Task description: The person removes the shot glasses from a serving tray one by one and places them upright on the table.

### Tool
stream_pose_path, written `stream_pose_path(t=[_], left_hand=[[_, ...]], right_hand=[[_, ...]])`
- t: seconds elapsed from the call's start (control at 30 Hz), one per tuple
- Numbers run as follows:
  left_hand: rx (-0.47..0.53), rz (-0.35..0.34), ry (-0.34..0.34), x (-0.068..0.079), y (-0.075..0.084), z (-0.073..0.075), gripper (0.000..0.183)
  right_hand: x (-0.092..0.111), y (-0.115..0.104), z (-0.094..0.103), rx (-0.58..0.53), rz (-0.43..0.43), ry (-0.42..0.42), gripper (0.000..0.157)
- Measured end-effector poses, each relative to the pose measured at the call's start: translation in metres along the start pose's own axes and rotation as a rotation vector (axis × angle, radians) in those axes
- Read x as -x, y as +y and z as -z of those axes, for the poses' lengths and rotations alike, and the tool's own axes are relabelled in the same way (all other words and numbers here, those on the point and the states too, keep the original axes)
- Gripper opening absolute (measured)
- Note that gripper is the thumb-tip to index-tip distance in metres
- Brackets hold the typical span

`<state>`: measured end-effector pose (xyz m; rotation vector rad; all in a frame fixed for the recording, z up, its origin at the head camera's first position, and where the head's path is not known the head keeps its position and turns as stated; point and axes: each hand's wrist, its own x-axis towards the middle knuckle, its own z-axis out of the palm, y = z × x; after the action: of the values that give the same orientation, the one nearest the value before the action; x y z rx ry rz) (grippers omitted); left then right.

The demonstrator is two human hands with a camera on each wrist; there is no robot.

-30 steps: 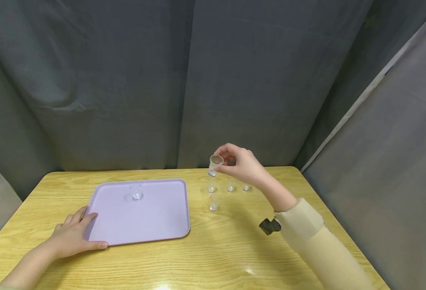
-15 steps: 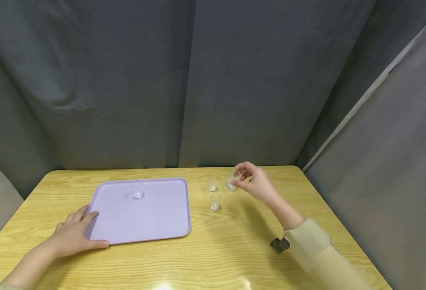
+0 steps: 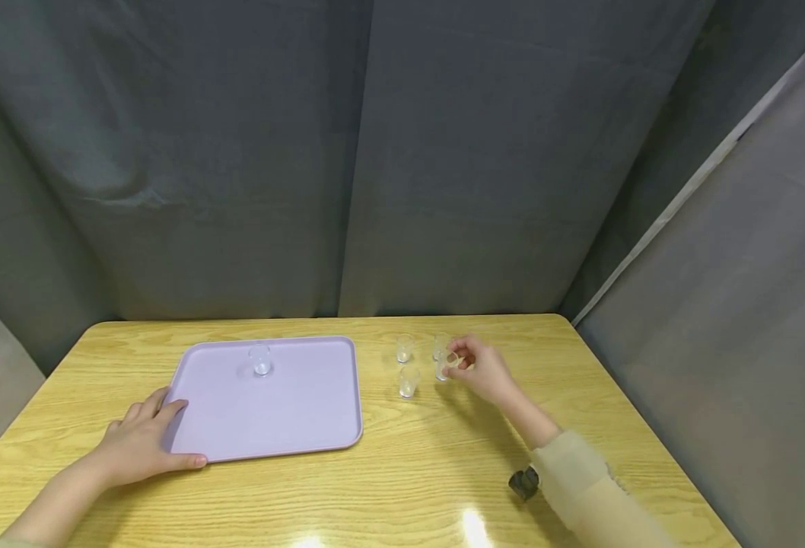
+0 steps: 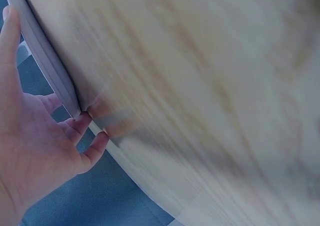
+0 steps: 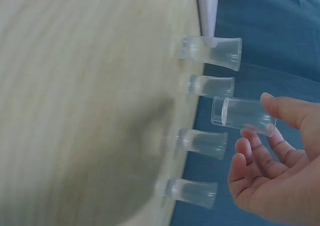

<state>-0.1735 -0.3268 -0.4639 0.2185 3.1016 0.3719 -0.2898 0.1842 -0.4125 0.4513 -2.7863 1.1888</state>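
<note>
My right hand [image 3: 488, 374] pinches a clear shot glass [image 5: 242, 116] by its rim, with thumb and fingertips, in front of a back-row glass. In the right wrist view the held glass is tilted and its base is apart from the tabletop. Several more clear shot glasses stand upright nearby, among them one shot glass [image 3: 404, 350] at the back and another [image 3: 408, 383] nearer. My left hand [image 3: 137, 441] is spread at the near-left corner of a lilac tray [image 3: 293, 411], touching its edge. On that tray stands one shot glass [image 3: 261, 361].
The wooden table [image 3: 293, 502] has dark grey curtains [image 3: 238, 190] behind it and on both sides. A small black device [image 3: 524, 482] sits at my right cuff. Part of the back row of glasses is hidden behind my right hand.
My right hand has carried the shot glass rightward from behind the left column, then down and toward me. The left hand and the tray have stayed put.
</note>
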Motion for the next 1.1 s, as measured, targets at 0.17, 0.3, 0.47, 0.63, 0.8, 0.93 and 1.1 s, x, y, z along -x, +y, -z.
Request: stream_pose_path(t=[0.17, 0.3, 0.47, 0.63, 0.8, 0.93, 1.1], left_hand=[[0.001, 0.001, 0.002, 0.000, 0.000, -0.001, 0.107], [0.004, 0.002, 0.001, 0.000, 0.002, 0.001, 0.107], [0.006, 0.000, -0.003, 0.001, 0.003, 0.002, 0.107], [0.000, 0.001, -0.001, 0.000, 0.001, 0.000, 0.107], [-0.004, -0.002, -0.001, 0.000, 0.001, 0.000, 0.107], [-0.004, -0.005, 0.003, 0.000, 0.001, 0.000, 0.106], [-0.006, -0.006, 0.005, 0.000, 0.001, 0.000, 0.107]], right_hand=[[0.002, 0.013, -0.009, 0.007, -0.032, -0.029, 0.034], [0.003, 0.022, -0.014, 0.021, -0.057, -0.058, 0.035], [0.004, 0.026, -0.016, 0.019, -0.082, -0.074, 0.037], [0.004, 0.026, -0.015, 0.018, -0.083, -0.088, 0.038], [0.005, 0.021, -0.010, 0.006, -0.082, -0.104, 0.047], [0.007, 0.016, -0.004, -0.012, -0.079, -0.104, 0.054], [0.009, 0.006, 0.003, -0.019, -0.043, -0.092, 0.055]])
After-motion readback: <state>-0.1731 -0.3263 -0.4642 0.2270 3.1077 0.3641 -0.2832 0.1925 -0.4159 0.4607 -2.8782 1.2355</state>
